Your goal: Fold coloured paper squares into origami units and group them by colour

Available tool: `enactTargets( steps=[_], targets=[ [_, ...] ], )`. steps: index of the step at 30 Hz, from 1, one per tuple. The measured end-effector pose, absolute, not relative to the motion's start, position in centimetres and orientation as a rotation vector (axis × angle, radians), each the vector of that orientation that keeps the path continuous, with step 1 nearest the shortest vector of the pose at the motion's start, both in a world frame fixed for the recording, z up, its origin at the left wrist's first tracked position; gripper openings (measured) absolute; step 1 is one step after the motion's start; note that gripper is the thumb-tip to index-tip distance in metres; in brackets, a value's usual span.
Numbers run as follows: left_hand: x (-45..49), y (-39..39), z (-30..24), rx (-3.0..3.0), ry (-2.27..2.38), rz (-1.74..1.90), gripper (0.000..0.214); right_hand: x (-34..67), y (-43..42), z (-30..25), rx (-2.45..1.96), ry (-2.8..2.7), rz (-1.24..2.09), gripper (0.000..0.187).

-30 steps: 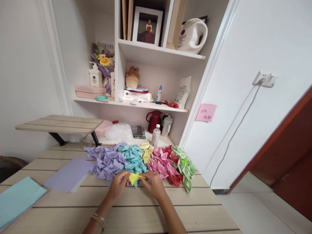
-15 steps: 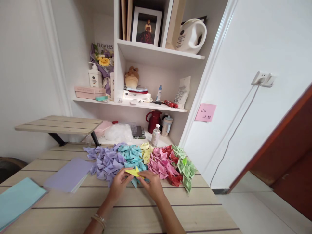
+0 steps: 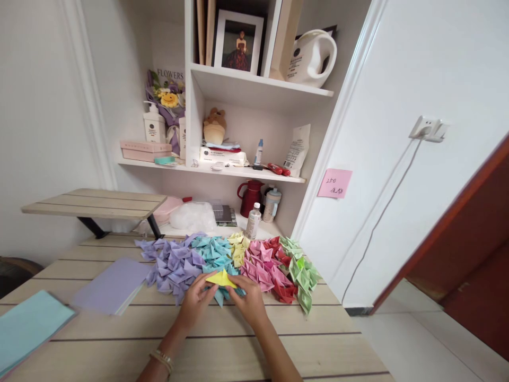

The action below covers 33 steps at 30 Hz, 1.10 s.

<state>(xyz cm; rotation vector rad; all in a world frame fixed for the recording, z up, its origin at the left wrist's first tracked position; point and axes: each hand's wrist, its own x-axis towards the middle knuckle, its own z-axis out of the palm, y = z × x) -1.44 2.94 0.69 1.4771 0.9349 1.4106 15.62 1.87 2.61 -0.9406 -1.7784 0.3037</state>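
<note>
A bright yellow folded paper boat [image 3: 221, 278] is pinched between my two hands, just above the table's middle. My left hand [image 3: 196, 300] grips its left end, while my right hand [image 3: 247, 300] has its fingers and thumb on the right end. Right behind it lie heaped paper boats sorted by colour: purple boats [image 3: 175, 268], blue boats [image 3: 214, 253], pale yellow boats [image 3: 238, 248], pink boats [image 3: 260, 265], red boats [image 3: 284, 293] and green boats [image 3: 304, 278]. Part of the blue heap is hidden by my hands.
Purple paper sheets [image 3: 111, 285] and light blue sheets [image 3: 32, 326] lie at the left of the wooden table [image 3: 222, 345]. A small raised stand [image 3: 95, 202] is behind them. Beyond the boats stand a clear bottle [image 3: 253, 220], a red jug [image 3: 250, 199] and a tumbler [image 3: 272, 205].
The yellow paper boat has tilted slightly in my fingers and shows more of its side. Both hands have stayed nearly in place, still holding its ends.
</note>
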Motion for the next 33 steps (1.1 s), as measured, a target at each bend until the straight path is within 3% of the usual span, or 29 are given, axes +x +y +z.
enactTargets(
  steps=[13, 22, 33],
  targets=[
    [-1.4, 2.8, 1.1, 1.334, 0.928, 1.419, 0.038, 15.6, 2.1, 2.0, -0.914, -1.833, 0.206, 0.027],
    [0.1, 2.1, 1.3, 0.98, 0.93, 1.44, 0.046, 15.1, 1.5, 1.7, -0.941, -1.996, -0.102, 0.03],
    [0.1, 1.4, 1.0, 1.315, 1.102, 1.42, 0.031, 13.9, 0.8, 2.1, -1.12, -2.02, -0.221, 0.024]
  ],
)
